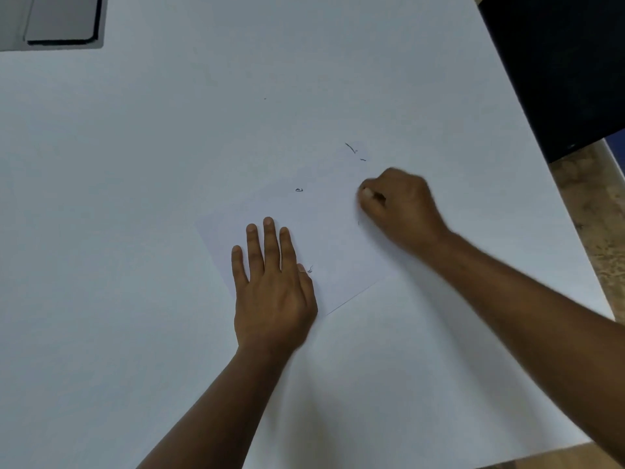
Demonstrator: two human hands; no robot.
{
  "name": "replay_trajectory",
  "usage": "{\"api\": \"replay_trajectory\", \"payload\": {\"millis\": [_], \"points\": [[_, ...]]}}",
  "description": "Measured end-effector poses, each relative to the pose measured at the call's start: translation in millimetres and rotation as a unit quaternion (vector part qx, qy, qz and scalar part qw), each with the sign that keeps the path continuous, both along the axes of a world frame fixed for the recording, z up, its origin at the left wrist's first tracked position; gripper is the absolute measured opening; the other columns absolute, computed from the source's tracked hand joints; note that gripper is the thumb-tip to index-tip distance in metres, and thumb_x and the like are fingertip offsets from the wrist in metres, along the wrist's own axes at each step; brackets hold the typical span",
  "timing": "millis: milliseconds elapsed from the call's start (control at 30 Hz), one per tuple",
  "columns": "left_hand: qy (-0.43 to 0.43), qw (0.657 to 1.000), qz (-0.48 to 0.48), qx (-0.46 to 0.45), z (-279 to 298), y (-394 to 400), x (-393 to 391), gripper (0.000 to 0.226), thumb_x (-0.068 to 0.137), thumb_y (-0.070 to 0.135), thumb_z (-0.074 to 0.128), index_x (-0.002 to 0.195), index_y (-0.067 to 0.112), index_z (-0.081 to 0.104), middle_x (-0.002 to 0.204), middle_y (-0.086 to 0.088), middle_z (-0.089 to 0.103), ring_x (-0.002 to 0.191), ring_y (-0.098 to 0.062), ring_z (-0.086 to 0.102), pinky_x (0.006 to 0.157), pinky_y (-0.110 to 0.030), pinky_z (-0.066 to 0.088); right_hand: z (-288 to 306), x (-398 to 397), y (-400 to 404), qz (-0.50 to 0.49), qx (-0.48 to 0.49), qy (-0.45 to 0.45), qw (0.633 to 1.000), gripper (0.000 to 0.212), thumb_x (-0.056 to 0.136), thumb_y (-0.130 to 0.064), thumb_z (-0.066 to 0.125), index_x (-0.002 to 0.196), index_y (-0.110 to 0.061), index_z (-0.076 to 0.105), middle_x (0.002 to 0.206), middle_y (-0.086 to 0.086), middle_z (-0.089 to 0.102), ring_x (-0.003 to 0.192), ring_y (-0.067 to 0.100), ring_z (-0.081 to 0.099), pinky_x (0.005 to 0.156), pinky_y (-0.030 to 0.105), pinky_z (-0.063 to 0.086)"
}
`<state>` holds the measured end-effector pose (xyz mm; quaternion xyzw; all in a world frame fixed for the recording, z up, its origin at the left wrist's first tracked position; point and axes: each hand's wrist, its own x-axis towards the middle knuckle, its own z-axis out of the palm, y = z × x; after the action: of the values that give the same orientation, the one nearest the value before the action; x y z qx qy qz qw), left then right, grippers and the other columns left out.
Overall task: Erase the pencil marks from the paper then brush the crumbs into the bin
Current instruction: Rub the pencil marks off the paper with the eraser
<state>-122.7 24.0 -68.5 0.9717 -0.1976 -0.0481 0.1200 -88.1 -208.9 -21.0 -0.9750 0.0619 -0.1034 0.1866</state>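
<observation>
Flat and spread, left hand point(270, 286) presses the paper point(324, 238) onto the white table point(135, 198). Beyond its fingertips, right hand point(399, 208) pinches a small eraser point(367, 192) against the sheet, dark crumbs point(351, 148) just past it.

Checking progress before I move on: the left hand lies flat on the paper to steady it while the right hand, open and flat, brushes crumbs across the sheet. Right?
Not quite. In the head view the right hand is curled into a fist, pinching something small and pale at its fingertips, not open and flat. The left hand does lie flat on the paper.
</observation>
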Motion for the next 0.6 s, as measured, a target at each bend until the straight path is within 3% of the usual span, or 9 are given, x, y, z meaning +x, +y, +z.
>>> {"api": "replay_trajectory", "payload": {"millis": [100, 233, 333, 433, 533, 600], "points": [[0.001, 1.0, -0.003, 0.001, 0.0, 0.1, 0.5, 0.065, 0.104, 0.037, 0.011, 0.162, 0.008, 0.015, 0.171, -0.013, 0.004, 0.159, -0.031, -0.003, 0.127, -0.054, 0.006, -2.8, -33.3, 55.8, 0.079, 0.062, 0.016, 0.995, 0.03, 0.091, -0.039, 0.055, 0.084, -0.015, 0.073, 0.071, 0.002, 0.062, 0.068, 0.02, 0.061, 0.064, 0.029, 0.047], [0.002, 1.0, -0.004, 0.003, 0.6, 1.5, 0.6, 0.07, 0.104, 0.043, -0.002, 0.163, 0.008, 0.014, 0.171, -0.013, 0.005, 0.159, -0.031, -0.002, 0.127, -0.055, 0.007, -17.6, -62.4, 76.3, 0.114, 0.01, -0.006, 0.993, 0.031, 0.098, -0.03, 0.049, 0.093, -0.009, 0.071, 0.075, 0.006, 0.063, 0.065, 0.023, 0.06, 0.059, 0.034, 0.053], [0.009, 1.0, -0.005, 0.006, 0.3, 1.4, 0.6, 0.067, 0.104, 0.04, 0.006, 0.163, 0.009, 0.011, 0.171, -0.011, 0.001, 0.159, -0.03, -0.006, 0.127, -0.054, 0.003, -23.9, -59.3, 44.8, 0.048, -0.041, -0.059, 0.996, 0.021, 0.097, -0.018, 0.055, 0.089, -0.006, 0.07, 0.071, 0.01, 0.058, 0.063, 0.029, 0.058, 0.057, 0.037, 0.052], [0.01, 1.0, -0.003, 0.008, 0.8, 1.6, 0.3, 0.066, 0.104, 0.039, 0.007, 0.163, 0.009, 0.01, 0.172, -0.011, 0.0, 0.159, -0.03, -0.008, 0.127, -0.053, 0.002, -20.9, -53.7, 3.9, -0.043, -0.059, -0.048, 0.996, 0.025, 0.096, -0.019, 0.053, 0.08, -0.007, 0.067, 0.065, 0.009, 0.053, 0.058, 0.029, 0.054, 0.052, 0.037, 0.049], [0.01, 1.0, -0.002, 0.006, 1.7, 1.3, 0.5, 0.066, 0.104, 0.038, 0.009, 0.163, 0.009, 0.013, 0.171, -0.012, 0.002, 0.159, -0.03, -0.006, 0.127, -0.054, 0.003, -9.0, -50.1, -18.1, -0.094, -0.016, -0.012, 0.995, 0.034, 0.095, -0.024, 0.047, 0.067, -0.009, 0.058, 0.057, 0.004, 0.043, 0.051, 0.024, 0.045, 0.05, 0.031, 0.041], [0.008, 1.0, -0.001, 0.007, 1.7, 0.9, 0.5, 0.066, 0.104, 0.038, 0.009, 0.162, 0.008, 0.014, 0.171, -0.013, 0.004, 0.159, -0.031, -0.004, 0.127, -0.055, 0.005, -0.5, -47.8, -24.5, -0.114, 0.036, -0.005, 0.993, 0.039, 0.096, -0.027, 0.048, 0.062, -0.009, 0.051, 0.052, 0.004, 0.039, 0.051, 0.024, 0.042, 0.051, 0.035, 0.04]]}}
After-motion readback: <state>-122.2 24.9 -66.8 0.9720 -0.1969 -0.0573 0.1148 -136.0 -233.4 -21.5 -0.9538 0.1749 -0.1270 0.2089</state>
